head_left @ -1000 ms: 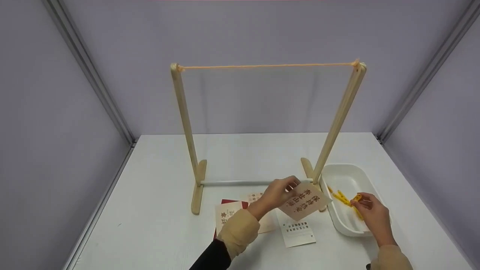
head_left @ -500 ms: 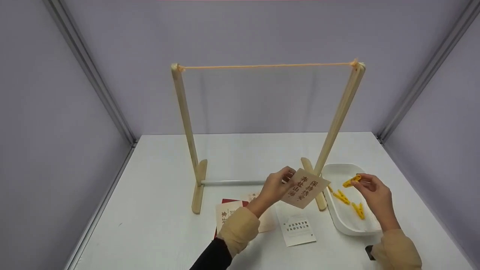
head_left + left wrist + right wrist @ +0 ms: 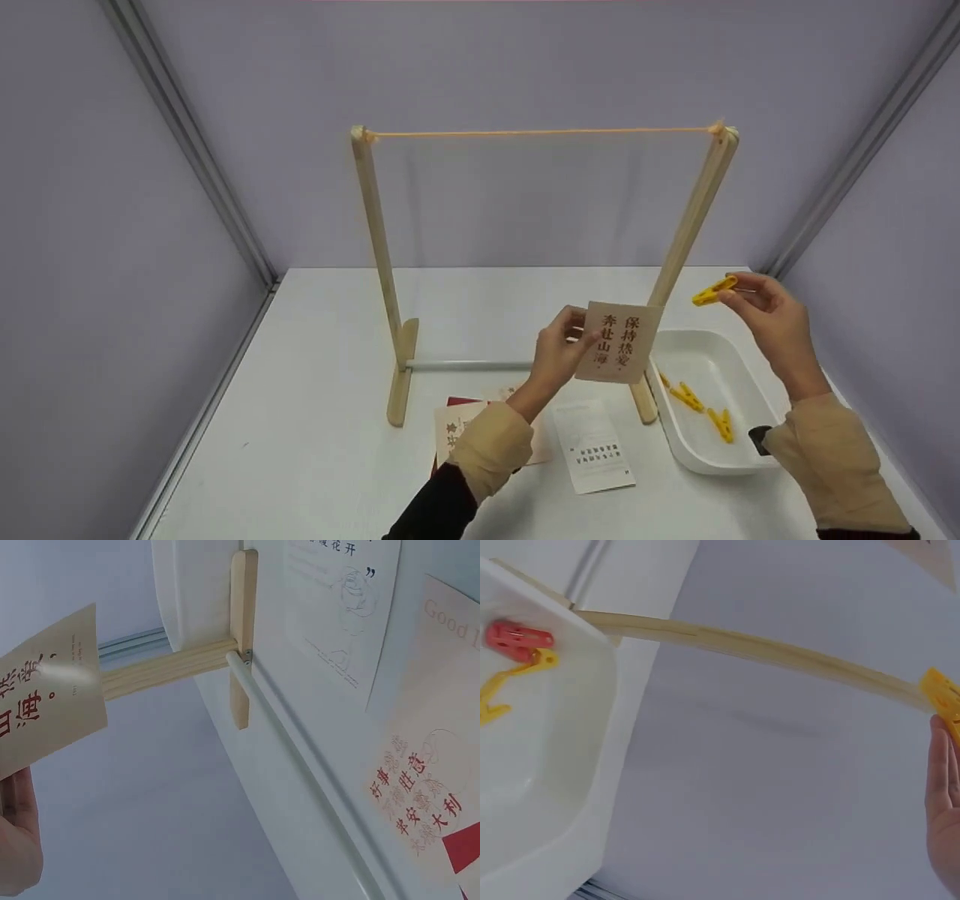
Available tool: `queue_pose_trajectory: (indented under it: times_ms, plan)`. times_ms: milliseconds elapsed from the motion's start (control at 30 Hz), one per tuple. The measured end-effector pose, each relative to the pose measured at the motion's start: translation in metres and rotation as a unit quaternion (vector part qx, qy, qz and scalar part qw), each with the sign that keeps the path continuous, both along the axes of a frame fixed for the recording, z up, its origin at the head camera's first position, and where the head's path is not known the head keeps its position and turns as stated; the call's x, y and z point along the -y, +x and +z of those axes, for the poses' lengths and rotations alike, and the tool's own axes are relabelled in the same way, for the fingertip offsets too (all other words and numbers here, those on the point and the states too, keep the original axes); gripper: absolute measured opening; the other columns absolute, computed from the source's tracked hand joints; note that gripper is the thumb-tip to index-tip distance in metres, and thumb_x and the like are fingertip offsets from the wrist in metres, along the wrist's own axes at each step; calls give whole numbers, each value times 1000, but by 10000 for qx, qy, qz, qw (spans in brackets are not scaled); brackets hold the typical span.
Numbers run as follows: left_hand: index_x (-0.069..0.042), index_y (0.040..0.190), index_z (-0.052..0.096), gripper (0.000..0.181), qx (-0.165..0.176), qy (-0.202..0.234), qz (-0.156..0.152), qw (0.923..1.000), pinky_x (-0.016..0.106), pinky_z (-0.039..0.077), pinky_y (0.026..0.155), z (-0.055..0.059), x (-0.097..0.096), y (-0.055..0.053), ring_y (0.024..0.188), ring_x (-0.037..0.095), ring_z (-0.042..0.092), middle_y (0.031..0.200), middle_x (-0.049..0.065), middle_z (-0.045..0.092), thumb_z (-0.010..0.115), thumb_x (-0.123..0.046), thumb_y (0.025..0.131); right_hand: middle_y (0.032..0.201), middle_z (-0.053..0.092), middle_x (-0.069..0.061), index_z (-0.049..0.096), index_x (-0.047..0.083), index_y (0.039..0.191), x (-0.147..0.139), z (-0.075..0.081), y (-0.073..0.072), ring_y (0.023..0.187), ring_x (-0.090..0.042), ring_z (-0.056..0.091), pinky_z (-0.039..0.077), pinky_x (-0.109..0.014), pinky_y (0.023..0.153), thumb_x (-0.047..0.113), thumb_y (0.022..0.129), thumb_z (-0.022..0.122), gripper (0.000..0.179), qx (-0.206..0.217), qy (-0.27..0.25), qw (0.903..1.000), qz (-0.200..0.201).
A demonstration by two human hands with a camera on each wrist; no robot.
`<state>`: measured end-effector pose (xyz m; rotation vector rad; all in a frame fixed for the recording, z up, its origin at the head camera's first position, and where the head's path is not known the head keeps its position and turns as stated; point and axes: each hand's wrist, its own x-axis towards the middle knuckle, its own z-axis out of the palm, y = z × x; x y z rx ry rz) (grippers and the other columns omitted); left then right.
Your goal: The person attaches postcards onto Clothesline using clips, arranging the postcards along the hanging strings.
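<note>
My left hand (image 3: 559, 349) pinches a beige card (image 3: 619, 349) by its left edge and holds it upright above the table, in front of the rack's right post. Red-brown characters run down the card, which also shows at the left of the left wrist view (image 3: 52, 694). Higher up on the right, my right hand (image 3: 776, 322) pinches a yellow clothespin (image 3: 714, 291) between thumb and fingers, above the white tray (image 3: 675, 442). An orange string (image 3: 540, 133) stretches across the top of the wooden rack (image 3: 379, 225), with nothing hanging on it.
Several yellow clothespins (image 3: 721, 425) lie in the tray; the right wrist view also shows a red clothespin (image 3: 517, 640) there. A white card (image 3: 596, 450) and overlapping beige and red cards (image 3: 454, 427) lie before the rack's bottom rod (image 3: 469, 366). Grey walls enclose the table.
My right hand has lifted the yellow clothespin up out of the tray. My left hand has raised the card and turned it more upright.
</note>
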<state>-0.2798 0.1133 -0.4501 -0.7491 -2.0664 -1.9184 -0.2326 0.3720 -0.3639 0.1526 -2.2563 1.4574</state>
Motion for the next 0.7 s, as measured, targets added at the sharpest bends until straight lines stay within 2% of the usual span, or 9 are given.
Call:
queue_pose_trajectory:
  times_ms: [200, 433, 567, 700]
  plan:
    - [0, 102, 55, 24, 25, 286, 138, 9995, 21, 50, 69, 16, -6, -1, 81, 17, 63, 94, 10, 65, 66, -8, 83, 98, 63, 8, 56, 0, 117, 8, 36, -7, 90, -1, 59, 44, -11, 76, 16, 86, 65, 36, 26, 423, 9990, 124]
    - [5, 99, 54, 22, -207, 716, 360, 9966, 24, 51, 69, 52, -4, 15, 77, 23, 64, 90, 15, 63, 65, -1, 82, 100, 64, 5, 57, -1, 117, 16, 70, -10, 91, -2, 60, 45, -11, 77, 13, 85, 66, 36, -144, 633, 9978, 128]
    - [7, 100, 53, 23, -150, 1077, 361, 9934, 24, 51, 69, 59, -8, 11, 75, 24, 64, 90, 17, 63, 65, 0, 81, 102, 64, 2, 58, 0, 117, 20, 90, -8, 93, -5, 60, 45, -12, 77, 12, 84, 67, 36, -285, 583, 9978, 113]
    - [7, 100, 53, 24, 12, 1337, 356, 9904, 25, 51, 70, 65, -12, 3, 77, 24, 64, 91, 17, 63, 66, -1, 81, 102, 64, 0, 59, 1, 116, 27, 109, -8, 89, -8, 61, 46, -13, 76, 12, 84, 68, 35, -406, 503, 9979, 53]
